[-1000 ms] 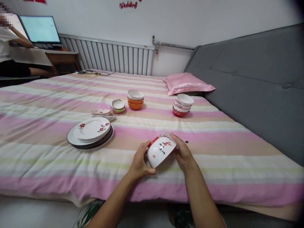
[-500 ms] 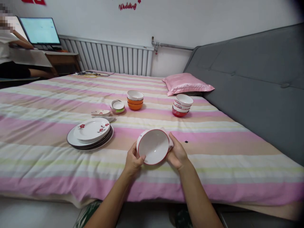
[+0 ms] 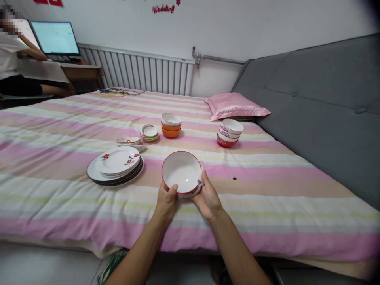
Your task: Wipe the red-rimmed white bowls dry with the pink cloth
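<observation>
A white bowl (image 3: 181, 171) with a red rim is held over the near part of the bed, its inside tilted toward me. My left hand (image 3: 167, 200) grips its lower left edge, the thumb over the rim. My right hand (image 3: 208, 198) is closed on a pale pinkish cloth (image 3: 201, 179), pressing it to the bowl's right side and underside. The right fingertips are partly hidden behind bowl and cloth. To the left lies a stack of plates (image 3: 118, 160) with red flowers on the top one.
Beyond are oval dishes (image 3: 128, 141), small saucers (image 3: 150, 131), a stack of white and orange bowls (image 3: 171, 126) and a stack of white and red bowls (image 3: 230, 132). A pink pillow (image 3: 237, 106) lies near the grey headboard (image 3: 311, 87). A person (image 3: 12, 59) sits by a monitor (image 3: 56, 38).
The bowl has moved left and slightly up, and its opening has turned more upward. My right hand has slid with the cloth toward the bowl's lower right side.
</observation>
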`<state>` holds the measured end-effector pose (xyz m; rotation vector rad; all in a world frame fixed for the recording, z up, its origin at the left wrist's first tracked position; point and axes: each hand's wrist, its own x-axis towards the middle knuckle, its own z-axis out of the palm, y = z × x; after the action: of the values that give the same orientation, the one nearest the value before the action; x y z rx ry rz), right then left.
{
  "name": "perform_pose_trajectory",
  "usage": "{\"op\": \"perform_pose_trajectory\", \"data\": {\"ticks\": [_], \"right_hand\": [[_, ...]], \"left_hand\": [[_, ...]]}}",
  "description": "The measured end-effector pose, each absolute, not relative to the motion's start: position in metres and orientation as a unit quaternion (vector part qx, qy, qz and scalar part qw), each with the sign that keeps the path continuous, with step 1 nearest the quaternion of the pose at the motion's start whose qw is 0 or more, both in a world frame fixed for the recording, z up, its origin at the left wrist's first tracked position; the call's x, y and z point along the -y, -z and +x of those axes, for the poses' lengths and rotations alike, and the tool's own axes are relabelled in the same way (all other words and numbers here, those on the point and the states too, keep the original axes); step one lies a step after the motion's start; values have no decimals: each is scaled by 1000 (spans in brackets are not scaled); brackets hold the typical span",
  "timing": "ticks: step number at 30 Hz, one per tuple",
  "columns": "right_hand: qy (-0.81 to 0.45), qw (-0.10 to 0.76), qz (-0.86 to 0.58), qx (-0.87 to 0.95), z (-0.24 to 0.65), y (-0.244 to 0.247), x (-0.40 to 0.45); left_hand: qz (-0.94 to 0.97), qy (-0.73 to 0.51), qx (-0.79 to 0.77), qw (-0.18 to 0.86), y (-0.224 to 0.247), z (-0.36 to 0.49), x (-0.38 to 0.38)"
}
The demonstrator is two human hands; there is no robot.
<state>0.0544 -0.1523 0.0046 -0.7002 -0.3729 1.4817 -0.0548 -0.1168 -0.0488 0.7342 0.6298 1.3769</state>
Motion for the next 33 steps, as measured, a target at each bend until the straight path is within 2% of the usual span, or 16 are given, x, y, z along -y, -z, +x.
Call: {"op": "perform_pose_trajectory", "data": {"ticks": [8, 15, 19, 26, 33], "right_hand": [[-612, 695, -332, 179, 44, 5, 152], [-498, 721, -426, 226, 50, 12, 147], [-447, 722, -474, 231, 65, 21, 143], [-526, 636, -518, 227, 100, 5, 152], [-544, 548, -552, 316, 124, -8, 166]], "left_hand": [[355, -603, -269, 662, 49, -51, 121], [375, -538, -309, 689, 37, -48, 133], [431, -520, -324, 663, 38, -50, 132], [435, -511, -218, 708, 41, -60, 123], [488, -364, -193, 770, 31, -74, 119]]}}
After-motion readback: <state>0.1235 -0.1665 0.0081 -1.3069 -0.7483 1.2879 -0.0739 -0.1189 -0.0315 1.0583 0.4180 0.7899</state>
